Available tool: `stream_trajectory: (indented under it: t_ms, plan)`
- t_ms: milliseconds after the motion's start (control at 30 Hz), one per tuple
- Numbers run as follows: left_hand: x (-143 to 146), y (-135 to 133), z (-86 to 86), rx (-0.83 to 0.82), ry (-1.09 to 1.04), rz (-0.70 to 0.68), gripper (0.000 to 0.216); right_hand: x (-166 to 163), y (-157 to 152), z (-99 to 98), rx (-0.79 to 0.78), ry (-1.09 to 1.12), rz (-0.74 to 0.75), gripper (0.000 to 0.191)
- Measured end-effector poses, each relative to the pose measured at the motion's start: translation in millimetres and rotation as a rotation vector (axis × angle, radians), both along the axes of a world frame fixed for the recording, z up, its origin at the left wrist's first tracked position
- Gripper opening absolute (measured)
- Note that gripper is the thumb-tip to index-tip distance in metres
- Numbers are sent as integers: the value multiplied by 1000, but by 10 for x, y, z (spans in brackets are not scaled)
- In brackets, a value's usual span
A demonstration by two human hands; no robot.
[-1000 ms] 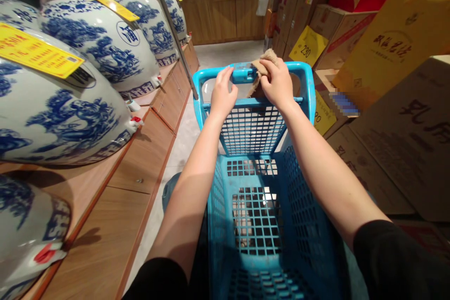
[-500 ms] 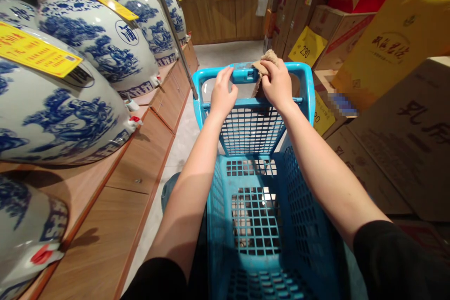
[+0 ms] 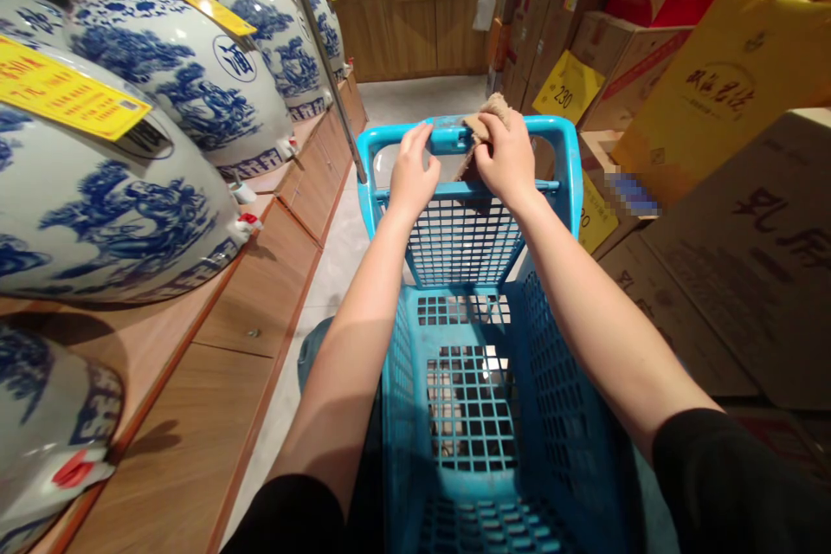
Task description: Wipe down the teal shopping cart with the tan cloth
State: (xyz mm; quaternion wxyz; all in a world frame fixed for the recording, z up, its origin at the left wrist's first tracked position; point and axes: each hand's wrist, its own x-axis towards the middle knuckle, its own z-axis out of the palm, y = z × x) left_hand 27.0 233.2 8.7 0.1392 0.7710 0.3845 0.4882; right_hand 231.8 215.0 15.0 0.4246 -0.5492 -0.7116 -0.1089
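Observation:
A blue plastic shopping cart (image 3: 402,389) with grid walls and floor stands right in front of me. My left hand (image 3: 414,170) grips the left part of its handle (image 3: 447,141), fingers curled over the bar. With my right hand (image 3: 508,157) I hold a brown cloth (image 3: 495,106) pressed around the same bar, right of its middle. The cloth shows above my fingers and hangs below the bar. Beneath the handle is a grid flap (image 3: 464,238). The undersides of my fingers are hidden.
Big blue-and-white jars (image 3: 188,86) with red covers line a wooden cabinet (image 3: 240,303) on the left. A metal pole (image 3: 325,61) rises by the handle's left corner. Cardboard boxes (image 3: 746,234) and a yellow gift bag (image 3: 727,78) crowd the right. A wooden counter (image 3: 415,35) stands behind.
My right hand and the cloth have slid slightly left along the handle, toward its middle. My left hand and the cart have stayed in place.

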Motion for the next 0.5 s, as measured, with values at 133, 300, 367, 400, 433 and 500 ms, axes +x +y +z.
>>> stream_trajectory:
  t_ms: [133,300,367,400,433,500]
  plan:
    - [-27,24,-18,-7,19,3,54,-169,-62,46,1,-92,82,49]
    - [-31,38,-30,18,31,9,56,32,1,54,-59,-14,-8,48]
    - [-20,27,-21,20,33,-3,56,58,17,31,-45,10,-29,47]
    - [-15,21,-16,20,33,-9,56,31,10,24,-27,10,-18,47]
    - [-12,16,-11,18,30,-11,56,-16,-6,22,-11,1,4,47]
    - [-15,14,-8,13,23,-9,55,-132,-51,37,-4,-36,61,47]
